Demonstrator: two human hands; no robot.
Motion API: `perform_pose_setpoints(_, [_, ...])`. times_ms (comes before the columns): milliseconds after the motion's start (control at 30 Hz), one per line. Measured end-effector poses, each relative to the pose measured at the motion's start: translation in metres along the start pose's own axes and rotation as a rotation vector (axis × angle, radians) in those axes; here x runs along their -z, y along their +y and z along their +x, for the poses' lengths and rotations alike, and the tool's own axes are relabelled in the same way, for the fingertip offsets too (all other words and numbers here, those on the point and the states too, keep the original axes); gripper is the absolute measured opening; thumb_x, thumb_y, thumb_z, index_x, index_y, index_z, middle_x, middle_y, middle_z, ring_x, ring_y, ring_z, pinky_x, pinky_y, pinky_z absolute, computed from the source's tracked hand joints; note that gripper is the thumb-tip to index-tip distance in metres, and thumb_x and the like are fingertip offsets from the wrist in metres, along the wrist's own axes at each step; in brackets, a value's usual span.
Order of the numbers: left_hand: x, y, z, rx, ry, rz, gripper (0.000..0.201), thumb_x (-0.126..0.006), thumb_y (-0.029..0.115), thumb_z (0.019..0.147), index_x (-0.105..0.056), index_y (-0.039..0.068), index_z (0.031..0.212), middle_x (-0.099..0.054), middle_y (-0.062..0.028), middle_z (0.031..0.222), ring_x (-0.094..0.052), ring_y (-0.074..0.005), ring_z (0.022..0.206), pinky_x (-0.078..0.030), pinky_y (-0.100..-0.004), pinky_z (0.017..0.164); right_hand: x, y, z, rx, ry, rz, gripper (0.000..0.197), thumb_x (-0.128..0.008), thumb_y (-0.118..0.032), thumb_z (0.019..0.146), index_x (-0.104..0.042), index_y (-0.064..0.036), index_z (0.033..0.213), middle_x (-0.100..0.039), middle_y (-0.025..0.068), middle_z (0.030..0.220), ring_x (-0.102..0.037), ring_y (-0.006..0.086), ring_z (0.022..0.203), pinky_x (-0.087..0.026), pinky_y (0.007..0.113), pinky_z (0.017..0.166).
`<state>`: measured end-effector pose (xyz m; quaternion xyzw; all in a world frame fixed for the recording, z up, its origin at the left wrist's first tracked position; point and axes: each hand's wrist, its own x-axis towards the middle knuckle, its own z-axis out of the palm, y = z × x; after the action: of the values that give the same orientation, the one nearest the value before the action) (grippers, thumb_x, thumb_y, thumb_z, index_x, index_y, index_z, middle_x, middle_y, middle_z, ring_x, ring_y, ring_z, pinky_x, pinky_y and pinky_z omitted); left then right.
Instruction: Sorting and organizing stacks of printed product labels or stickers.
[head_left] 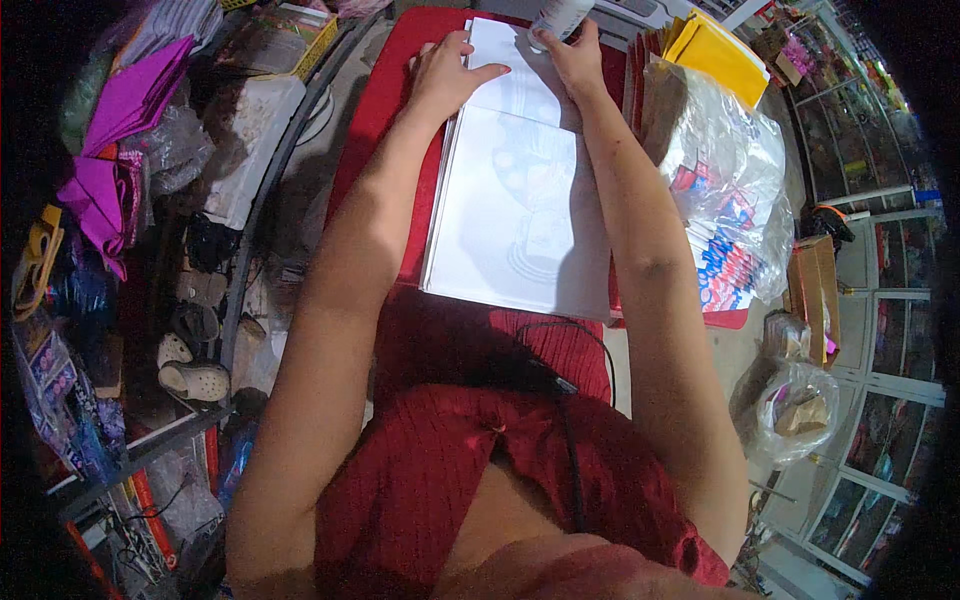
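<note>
A stack of large white paper sheets [475, 225] lies on a red table [385, 110] before me, with faint drawing lines on the top sheet. At the far left edge of the stack rests my left hand [447, 78], its thumb stretched over the paper and its fingers apart. My right hand [577, 65] is closed round a white bottle [562, 14] above the stack's far right corner. The bottle is tilted and partly cut off by the picture's top edge, so its kind is unclear. A shadow falls over the paper's right side.
Right of the paper, a clear plastic bag [715, 170] with red and blue print lies beside yellow envelopes [715, 58]. Shelves [880, 330] line the right side. On the left, a rack holds purple folded material [140, 95], a yellow basket [318, 48] and clogs [195, 380].
</note>
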<state>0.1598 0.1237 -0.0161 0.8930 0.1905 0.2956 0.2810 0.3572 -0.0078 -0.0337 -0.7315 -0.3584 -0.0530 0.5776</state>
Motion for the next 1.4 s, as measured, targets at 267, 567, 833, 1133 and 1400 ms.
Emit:
perform_pose_setpoints(267, [-0.007, -0.006, 0.002, 0.033, -0.023, -0.195, 0.088, -0.081, 0.052, 0.073, -0.050, 0.005, 0.140, -0.060, -0.0153, 0.135, -0.049, -0.0352, 0.129, -0.033, -0.0498, 0.109, 0.006, -0.020, -0.009, -0.056, 0.197, 0.046, 0.071, -0.081, -0.036, 0.077, -0.047, 0.0019, 0.126, -0.063, 0.0196, 0.118, -0.062, 0.0290, 0.109, -0.047, 0.038, 0.096])
perform_pose_setpoints(567, [-0.013, -0.007, 0.000, -0.073, -0.067, 0.136, 0.090, -0.078, 0.053, 0.074, -0.047, 0.006, 0.144, -0.052, -0.0161, 0.141, -0.040, -0.0370, 0.133, -0.029, -0.0522, 0.111, 0.007, -0.042, -0.023, -0.060, 0.224, -0.166, 0.073, -0.077, -0.042, 0.078, -0.043, 0.0022, 0.125, -0.063, 0.0279, 0.119, -0.061, 0.0407, 0.113, -0.045, 0.043, 0.098])
perform_pose_setpoints(833, [-0.013, -0.010, -0.001, -0.080, -0.088, 0.159, 0.081, -0.078, 0.053, 0.073, -0.058, 0.007, 0.136, -0.045, -0.0159, 0.147, -0.036, -0.0378, 0.135, -0.026, -0.0509, 0.113, 0.008, -0.041, -0.025, -0.005, 0.215, -0.117, 0.072, -0.078, -0.043, 0.078, -0.043, 0.0012, 0.124, -0.062, 0.0266, 0.119, -0.061, 0.0386, 0.113, -0.045, 0.043, 0.098])
perform_pose_setpoints(1133, [-0.018, -0.017, 0.003, -0.118, -0.103, 0.072, 0.076, -0.077, 0.044, 0.078, -0.051, 0.016, 0.144, -0.051, -0.0099, 0.146, -0.039, -0.0280, 0.141, -0.023, -0.0496, 0.116, 0.008, -0.041, -0.024, -0.036, 0.225, -0.094, 0.077, -0.077, -0.045, 0.078, -0.041, 0.0009, 0.129, -0.059, 0.0271, 0.126, -0.058, 0.0390, 0.118, -0.043, 0.043, 0.102])
perform_pose_setpoints(1400, [-0.012, -0.013, 0.002, -0.277, -0.062, -0.042, 0.041, -0.073, 0.024, 0.082, -0.069, 0.019, 0.123, -0.060, -0.0017, 0.136, -0.052, -0.0244, 0.128, -0.036, -0.0430, 0.109, 0.008, -0.022, -0.016, -0.007, 0.279, -0.020, 0.081, -0.082, -0.039, 0.076, -0.038, 0.0019, 0.131, -0.056, 0.0258, 0.126, -0.054, 0.0374, 0.121, -0.039, 0.042, 0.105])
